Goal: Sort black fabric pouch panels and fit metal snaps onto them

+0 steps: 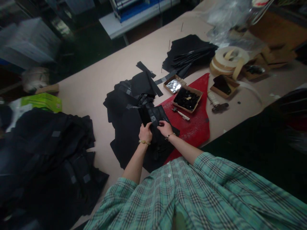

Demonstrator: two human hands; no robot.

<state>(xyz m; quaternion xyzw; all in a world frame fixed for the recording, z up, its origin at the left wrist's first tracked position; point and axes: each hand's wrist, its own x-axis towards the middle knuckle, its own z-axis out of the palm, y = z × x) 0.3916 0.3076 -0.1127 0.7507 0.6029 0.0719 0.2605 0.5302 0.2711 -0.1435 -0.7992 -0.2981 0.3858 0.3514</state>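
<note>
My left hand (145, 133) and my right hand (165, 128) both grip the lower edge of a black fabric piece (153, 116) with grey patches. It lies on a loose pile of black fabric pieces (124, 140) on a beige table (96, 73). Just right of my right hand is a red mat (194, 134). On the mat stand a cardboard tray of small black bits (187, 99) and a small white-handled tool (181, 114). A bracelet circles each wrist.
A large heap of dark fabric (45, 153) fills the left foreground, beyond a green box (42, 103). At the back right lie black fabric strips (189, 52), a foil-filled box (174, 85), a beige tape roll (229, 60) and plastic sheeting (230, 22).
</note>
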